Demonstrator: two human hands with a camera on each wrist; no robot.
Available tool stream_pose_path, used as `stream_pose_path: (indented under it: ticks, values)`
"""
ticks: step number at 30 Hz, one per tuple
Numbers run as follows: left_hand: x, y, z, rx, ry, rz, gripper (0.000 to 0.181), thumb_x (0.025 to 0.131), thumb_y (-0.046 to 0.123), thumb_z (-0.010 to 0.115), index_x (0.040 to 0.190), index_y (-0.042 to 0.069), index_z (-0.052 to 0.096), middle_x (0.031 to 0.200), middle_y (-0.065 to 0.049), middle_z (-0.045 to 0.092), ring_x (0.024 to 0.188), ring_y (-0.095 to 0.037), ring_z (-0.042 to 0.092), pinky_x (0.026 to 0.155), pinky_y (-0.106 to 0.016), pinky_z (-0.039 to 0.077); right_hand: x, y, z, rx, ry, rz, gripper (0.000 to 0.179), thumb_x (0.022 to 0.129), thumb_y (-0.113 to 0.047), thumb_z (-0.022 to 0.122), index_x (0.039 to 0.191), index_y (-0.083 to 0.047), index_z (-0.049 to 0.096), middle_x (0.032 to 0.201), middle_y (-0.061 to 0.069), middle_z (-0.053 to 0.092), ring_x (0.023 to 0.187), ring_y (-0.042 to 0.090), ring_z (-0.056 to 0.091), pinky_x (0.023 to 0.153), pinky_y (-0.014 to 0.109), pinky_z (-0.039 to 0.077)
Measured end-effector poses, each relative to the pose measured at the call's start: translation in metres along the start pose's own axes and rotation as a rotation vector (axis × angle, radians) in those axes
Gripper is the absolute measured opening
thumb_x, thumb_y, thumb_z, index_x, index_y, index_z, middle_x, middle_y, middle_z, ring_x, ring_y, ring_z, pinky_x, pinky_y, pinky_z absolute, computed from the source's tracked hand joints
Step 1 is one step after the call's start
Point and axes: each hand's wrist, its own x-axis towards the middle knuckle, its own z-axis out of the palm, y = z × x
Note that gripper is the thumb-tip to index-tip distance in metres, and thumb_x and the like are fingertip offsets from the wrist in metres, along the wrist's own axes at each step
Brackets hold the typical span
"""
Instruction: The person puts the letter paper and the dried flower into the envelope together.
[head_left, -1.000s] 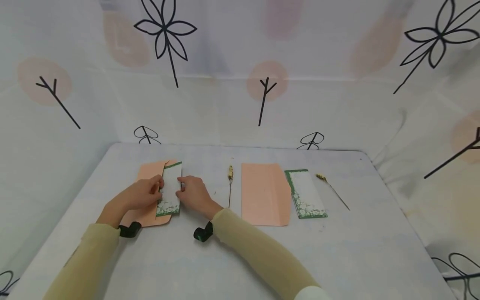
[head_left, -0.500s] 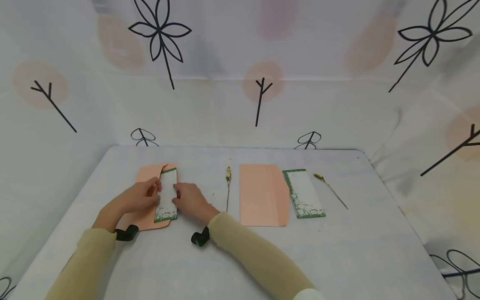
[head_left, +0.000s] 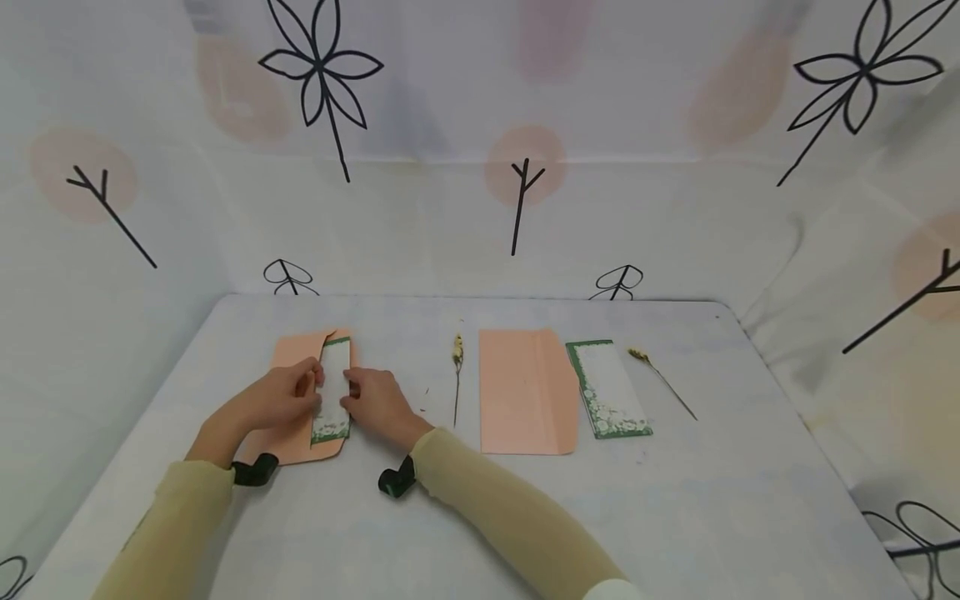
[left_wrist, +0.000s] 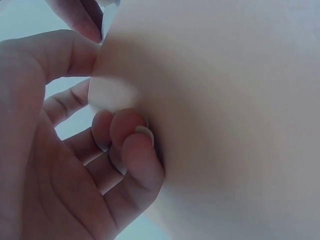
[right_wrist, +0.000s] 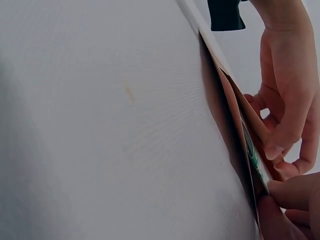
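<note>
On the left of the table, in the head view, lies a peach envelope (head_left: 294,448) with its opening toward the right. A white card with a green floral border (head_left: 334,396) sits partly inside it, its left part hidden under the envelope's upper layer. My left hand (head_left: 279,395) grips the envelope at the edge of its opening; in the left wrist view its curled fingers (left_wrist: 142,160) are at the paper's edge. My right hand (head_left: 381,403) pinches the card's right edge. In the right wrist view the card's green border (right_wrist: 252,152) shows between the envelope's two layers.
A second peach envelope (head_left: 517,392) lies right of centre, beside another green-bordered card (head_left: 613,385). One dried flower stem (head_left: 457,354) lies between the envelopes, and another dried flower (head_left: 640,356) at the far right. Patterned cloth (head_left: 435,217) stands behind the table (head_left: 480,525).
My right hand has moved left with the card, which has slid further under the envelope's upper layer, so a narrower strip shows. My left hand keeps its grip on the envelope.
</note>
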Motion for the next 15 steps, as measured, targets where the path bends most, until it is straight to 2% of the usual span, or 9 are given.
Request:
stream_pose_path:
  ticks: [6,8,13,15]
  values:
    - [-0.002,0.006,-0.002,-0.011,-0.004,0.016,0.019,0.089,0.008,0.062,0.105,0.009,0.052,0.07,0.0,0.044,0.062,-0.016,0.045,0.057,-0.028,0.036,0.0,0.002,0.003,0.095,0.0,-0.002,0.041,0.092,-0.011,0.072,0.131,-0.004,0.063,0.08,-0.007,0.061,0.068,0.001,0.052,0.065,0.014,0.042]
    - [-0.002,0.008,-0.003,-0.009,-0.006,0.023,0.019,0.089,0.009,0.063,0.105,0.009,0.053,0.07,0.0,0.044,0.063,-0.016,0.045,0.057,-0.029,0.035,0.0,0.003,0.004,0.153,0.003,0.011,0.042,0.091,-0.01,0.073,0.132,-0.004,0.063,0.087,-0.005,0.066,0.072,-0.002,0.055,0.066,0.013,0.044]
    - [-0.002,0.01,-0.003,-0.008,-0.014,0.013,0.019,0.09,0.009,0.063,0.106,0.009,0.053,0.072,0.0,0.044,0.064,-0.016,0.046,0.058,-0.029,0.036,0.002,0.004,0.007,0.315,0.019,0.1,0.043,0.088,-0.009,0.076,0.13,-0.006,0.066,0.102,-0.002,0.072,0.083,-0.004,0.061,0.072,0.015,0.048]
    - [-0.002,0.011,-0.003,-0.01,-0.019,0.009,0.019,0.09,0.009,0.063,0.106,0.009,0.053,0.072,-0.001,0.045,0.065,-0.016,0.046,0.059,-0.029,0.037,0.003,0.004,0.009,0.368,0.024,0.141,0.041,0.086,-0.009,0.077,0.127,-0.007,0.068,0.098,-0.003,0.072,0.082,-0.003,0.061,0.071,0.016,0.049]
